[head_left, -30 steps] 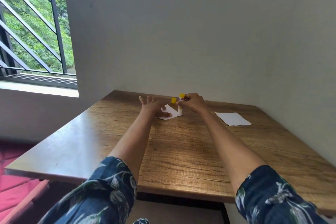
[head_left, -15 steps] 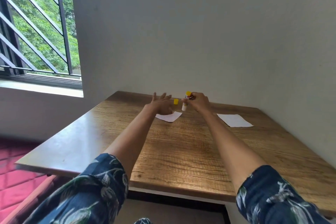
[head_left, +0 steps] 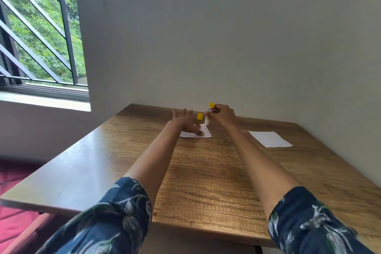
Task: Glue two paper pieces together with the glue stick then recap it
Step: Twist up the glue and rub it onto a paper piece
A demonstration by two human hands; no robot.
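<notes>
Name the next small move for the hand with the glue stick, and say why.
Probably lower the right hand so the glue stick touches the small paper: its tip hangs just above, the left hand pins that sheet, and the yellow cap is off.

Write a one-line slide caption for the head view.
Left hand pins paper piece while right hand holds uncapped glue stick; yellow cap stands nearby.

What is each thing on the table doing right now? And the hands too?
Glue stick: uncapped, held tip-down over the paper.
Yellow cap: off, standing on the table.
Small paper: flat, pinned by fingers.
Second paper: flat, untouched.
Left hand: open, pressing.
Right hand: gripping the glue stick.
</notes>
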